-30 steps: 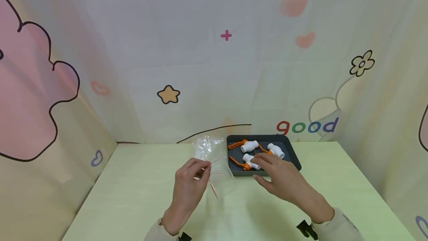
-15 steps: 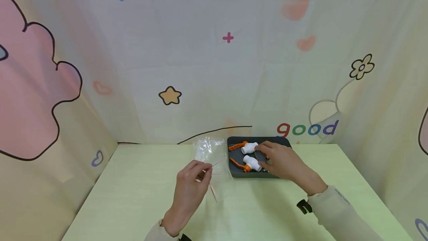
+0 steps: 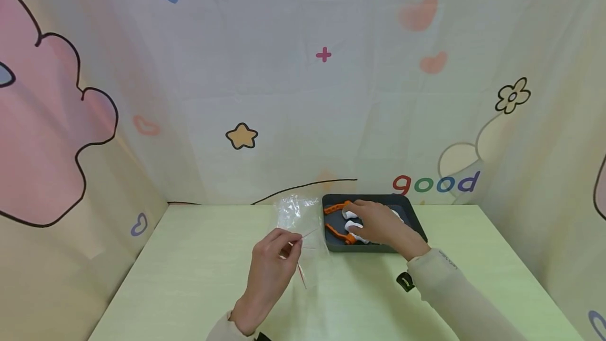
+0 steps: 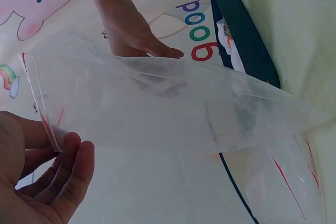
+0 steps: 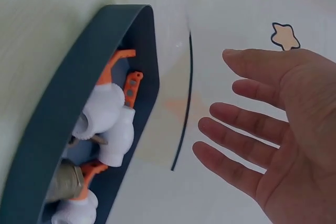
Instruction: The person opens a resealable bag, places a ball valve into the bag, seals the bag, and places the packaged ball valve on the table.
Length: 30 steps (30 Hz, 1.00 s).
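Between thumb and fingers, the left hand (image 3: 272,267) pinches the red-striped top edge of a clear plastic bag (image 4: 157,108); the bag hangs out from the fingertips in the left wrist view. Over the dark grey tray (image 3: 333,247), the right hand (image 3: 379,222) is spread with nothing in its fingers, as the right wrist view shows the palm (image 5: 294,135) empty. White valves with orange handles (image 5: 102,108) lie in the tray, along with a brass-coloured metal fitting (image 5: 67,182). From the head, the right hand hides part of the valves.
Another clear bag (image 3: 295,212) lies on the pale green table (image 3: 189,267), left of the tray. Behind the table hangs a printed curtain (image 3: 284,93), which also runs along both sides.
The right hand went right over the tray, then came back left above the valves. The left hand keeps its pinch on the bag, nearly still. The head view has shifted slightly.
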Tool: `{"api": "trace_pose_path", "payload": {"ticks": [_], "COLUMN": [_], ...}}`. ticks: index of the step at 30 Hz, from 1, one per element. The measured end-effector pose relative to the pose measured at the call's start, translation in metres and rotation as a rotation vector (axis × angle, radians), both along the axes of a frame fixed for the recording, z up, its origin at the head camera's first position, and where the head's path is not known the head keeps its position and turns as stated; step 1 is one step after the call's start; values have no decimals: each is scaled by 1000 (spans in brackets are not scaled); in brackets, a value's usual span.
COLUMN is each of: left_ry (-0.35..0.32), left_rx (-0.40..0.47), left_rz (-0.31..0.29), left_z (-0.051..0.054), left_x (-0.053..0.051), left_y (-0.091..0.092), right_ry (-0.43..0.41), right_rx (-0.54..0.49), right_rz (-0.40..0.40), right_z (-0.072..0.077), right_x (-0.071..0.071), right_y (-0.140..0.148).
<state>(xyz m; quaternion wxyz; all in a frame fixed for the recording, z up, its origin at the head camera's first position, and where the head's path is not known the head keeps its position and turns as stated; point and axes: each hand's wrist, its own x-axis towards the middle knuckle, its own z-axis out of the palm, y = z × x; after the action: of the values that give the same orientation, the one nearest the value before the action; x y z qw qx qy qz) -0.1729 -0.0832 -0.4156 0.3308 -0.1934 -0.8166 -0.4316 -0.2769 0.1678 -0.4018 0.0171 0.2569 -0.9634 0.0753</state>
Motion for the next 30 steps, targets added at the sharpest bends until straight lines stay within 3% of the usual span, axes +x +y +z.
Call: {"api": "trace_pose_path", "payload": {"ticks": [10,17,30], "left_ry": [-1,29,51], "left_rx": [4,-11,-19], "left_rz": [13,2,-1], "left_z": [-2,-4,-5], "left_x": [-3,-3,-2], "left_y": [0,2,4], "right_ry": [-82,-111,-161], "right_rx": [-39,-65,-80], "right_rz": [7,-36,1], "right_z": [-30,-50,-76], "right_x": [-29,-46,-52], "right_y": [-20,-24,-41]}}
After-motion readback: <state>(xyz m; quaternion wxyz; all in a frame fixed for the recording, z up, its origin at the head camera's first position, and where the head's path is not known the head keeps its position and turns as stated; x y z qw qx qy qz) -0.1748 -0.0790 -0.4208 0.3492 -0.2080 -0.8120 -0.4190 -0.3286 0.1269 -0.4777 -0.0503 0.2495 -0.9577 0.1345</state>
